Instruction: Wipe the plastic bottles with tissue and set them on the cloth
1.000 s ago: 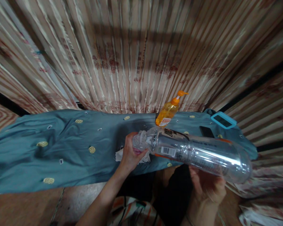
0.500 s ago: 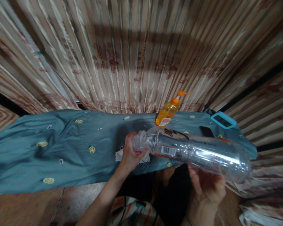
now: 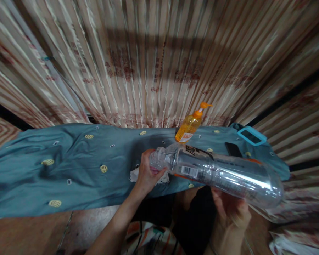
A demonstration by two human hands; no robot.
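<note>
In the head view a clear plastic bottle (image 3: 223,173) lies nearly on its side in the air above the near edge of a counter draped in a teal cloth (image 3: 69,166), its neck to the left and its base to the right. The left hand (image 3: 148,173) is clamped on the neck, over a white rag (image 3: 134,175) lying on the cloth, while the right hand (image 3: 232,210) cups the body from below, fingers curled around it. An orange pump bottle (image 3: 189,127) stands just behind, with a blue-framed device (image 3: 251,135) to the right.

The right hand (image 3: 232,214) seems to have slid slightly lower beneath the clear bottle (image 3: 223,173).
</note>
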